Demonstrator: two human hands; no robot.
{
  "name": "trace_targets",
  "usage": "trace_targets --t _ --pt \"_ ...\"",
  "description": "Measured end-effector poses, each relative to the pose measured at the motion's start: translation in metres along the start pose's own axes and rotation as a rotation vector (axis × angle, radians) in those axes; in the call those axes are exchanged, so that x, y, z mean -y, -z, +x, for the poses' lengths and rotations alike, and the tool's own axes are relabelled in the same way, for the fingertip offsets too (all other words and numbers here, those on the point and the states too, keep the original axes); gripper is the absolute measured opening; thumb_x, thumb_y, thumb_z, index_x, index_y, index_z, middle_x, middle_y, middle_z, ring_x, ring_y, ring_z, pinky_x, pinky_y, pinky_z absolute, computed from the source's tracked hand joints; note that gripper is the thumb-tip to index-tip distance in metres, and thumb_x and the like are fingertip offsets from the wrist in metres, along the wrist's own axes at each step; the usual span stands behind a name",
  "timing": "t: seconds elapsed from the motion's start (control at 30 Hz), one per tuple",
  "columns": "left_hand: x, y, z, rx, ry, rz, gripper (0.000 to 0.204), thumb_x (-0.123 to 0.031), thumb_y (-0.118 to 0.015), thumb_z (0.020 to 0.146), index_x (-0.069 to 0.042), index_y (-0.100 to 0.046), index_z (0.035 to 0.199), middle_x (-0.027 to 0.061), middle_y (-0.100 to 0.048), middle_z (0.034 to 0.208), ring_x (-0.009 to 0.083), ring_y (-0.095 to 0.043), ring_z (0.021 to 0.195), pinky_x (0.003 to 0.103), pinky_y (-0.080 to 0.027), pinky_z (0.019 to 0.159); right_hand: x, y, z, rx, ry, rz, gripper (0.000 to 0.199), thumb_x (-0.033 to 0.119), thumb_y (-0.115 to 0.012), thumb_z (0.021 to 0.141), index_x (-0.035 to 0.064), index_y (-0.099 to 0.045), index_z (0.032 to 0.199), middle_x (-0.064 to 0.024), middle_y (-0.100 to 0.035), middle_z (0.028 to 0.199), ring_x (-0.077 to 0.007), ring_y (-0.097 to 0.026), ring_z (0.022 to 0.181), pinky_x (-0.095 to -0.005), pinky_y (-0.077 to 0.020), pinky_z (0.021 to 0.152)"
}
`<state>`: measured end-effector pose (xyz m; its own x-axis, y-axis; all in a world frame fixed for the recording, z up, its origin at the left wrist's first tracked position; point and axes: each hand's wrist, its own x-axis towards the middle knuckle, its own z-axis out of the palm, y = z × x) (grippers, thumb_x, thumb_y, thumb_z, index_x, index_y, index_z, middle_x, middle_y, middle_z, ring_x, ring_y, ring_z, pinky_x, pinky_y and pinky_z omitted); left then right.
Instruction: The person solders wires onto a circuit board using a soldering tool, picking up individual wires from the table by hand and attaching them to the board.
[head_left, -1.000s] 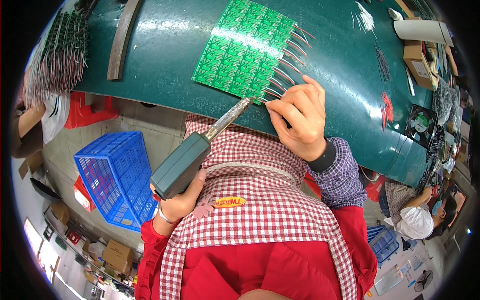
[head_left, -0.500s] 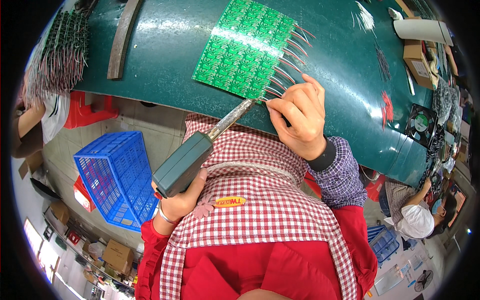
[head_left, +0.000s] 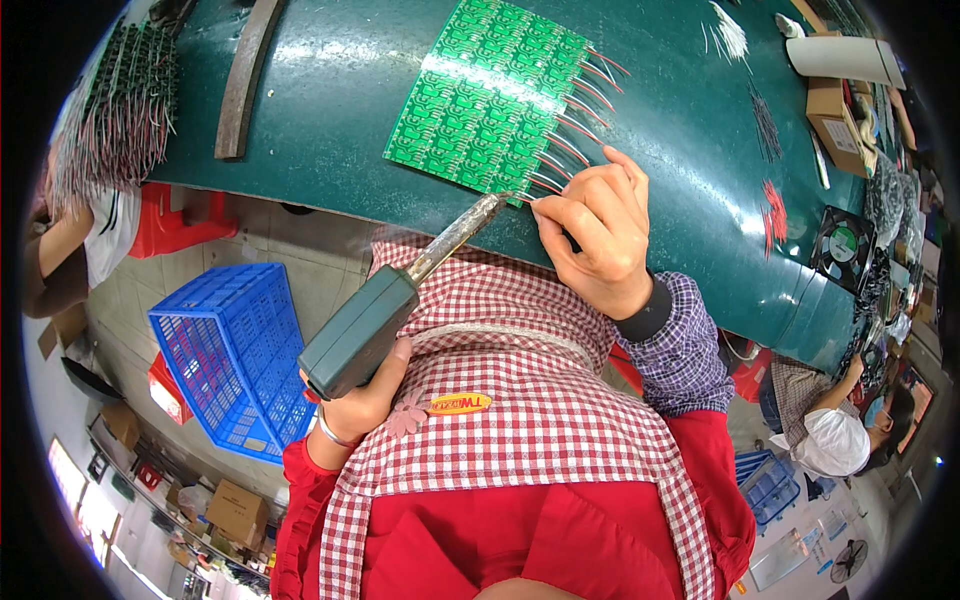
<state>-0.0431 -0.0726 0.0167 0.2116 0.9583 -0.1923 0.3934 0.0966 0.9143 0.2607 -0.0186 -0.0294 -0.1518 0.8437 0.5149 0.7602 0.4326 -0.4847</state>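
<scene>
A green circuit board panel (head_left: 480, 95) lies on the dark green table, with several red and white wires (head_left: 590, 95) sticking out along its right edge. My left hand (head_left: 365, 400) is closed round the boxy dark green handle of a soldering iron (head_left: 362, 332). The iron's metal barrel slants up to the panel's near right corner, where its tip meets or nearly meets the board. At that same corner my right hand (head_left: 598, 235) pinches the end of a thin wire (head_left: 525, 198) between thumb and forefinger. Whether the wire touches the tip is too small to tell.
On the right lie bundles of white wires (head_left: 732, 35), dark wires (head_left: 767, 125) and red wires (head_left: 773, 212), near a black fan (head_left: 842, 248). A metal bar (head_left: 245, 85) and a pile of wired boards (head_left: 115, 110) are at left. A blue crate (head_left: 235, 350) stands below the table.
The soldering iron has shifted slightly left, its tip a little up and left at the panel's corner. My right hand keeps almost the same place.
</scene>
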Motion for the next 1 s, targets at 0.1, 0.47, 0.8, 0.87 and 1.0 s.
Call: trace_targets --t 0.1,0.47,0.8,0.87,1.0 --pt "0.001 0.002 -0.002 0.013 0.016 -0.003 0.029 -0.004 -0.084 0.089 0.003 -0.075 0.115 0.0095 -0.076 0.103 0.0168 -0.069 0.088 0.032 -0.056 0.079 0.000 0.000 0.000 -0.004 0.004 0.000 0.021 0.001 -0.082 0.072 0.0100 -0.070 0.087 -0.0008 -0.055 0.078 -0.0215 -0.062 0.083 -0.0562 -0.0461 0.103" --pt "-0.001 -0.003 0.006 -0.064 -0.001 -0.114 0.036 -0.002 -0.080 0.088 0.005 -0.072 0.123 0.0101 -0.075 0.106 0.0170 -0.068 0.085 0.031 -0.055 0.077 0.000 0.001 0.000 0.006 0.003 -0.006 0.020 0.002 -0.082 0.072 0.0089 -0.070 0.087 -0.0019 -0.054 0.078 -0.0223 -0.063 0.084 -0.0562 -0.0460 0.103" --pt "0.018 -0.008 0.036 -0.175 -0.052 -0.121 0.038 0.003 -0.076 0.090 0.007 -0.069 0.126 0.0110 -0.072 0.103 0.0110 -0.060 0.068 0.027 -0.047 0.059 -0.001 0.026 0.012 0.017 -0.059 0.040 0.016 0.006 -0.082 0.080 0.0073 -0.071 0.093 -0.0049 -0.062 0.088 -0.0260 -0.062 0.088 -0.0493 -0.0494 0.092" --pt "0.021 -0.008 0.043 -0.198 -0.077 -0.116 0.039 0.004 -0.076 0.090 0.007 -0.068 0.128 0.0121 -0.072 0.106 0.0108 -0.059 0.067 0.027 -0.046 0.058 -0.026 0.045 0.020 -0.012 -0.104 0.002 0.017 0.006 -0.082 0.080 0.0069 -0.071 0.093 -0.0060 -0.063 0.089 -0.0281 -0.062 0.088 -0.0462 -0.0497 0.085" --pt "0.021 -0.012 0.058 -0.212 -0.097 -0.153 0.040 0.004 -0.076 0.089 0.007 -0.068 0.128 0.0125 -0.073 0.105 0.0105 -0.059 0.067 0.027 -0.046 0.057 -0.107 0.071 0.044 -0.170 -0.209 -0.342 0.015 0.003 -0.079 0.083 0.0047 -0.072 0.096 -0.0125 -0.066 0.093 -0.0348 -0.061 0.091 -0.0438 -0.0499 0.080"
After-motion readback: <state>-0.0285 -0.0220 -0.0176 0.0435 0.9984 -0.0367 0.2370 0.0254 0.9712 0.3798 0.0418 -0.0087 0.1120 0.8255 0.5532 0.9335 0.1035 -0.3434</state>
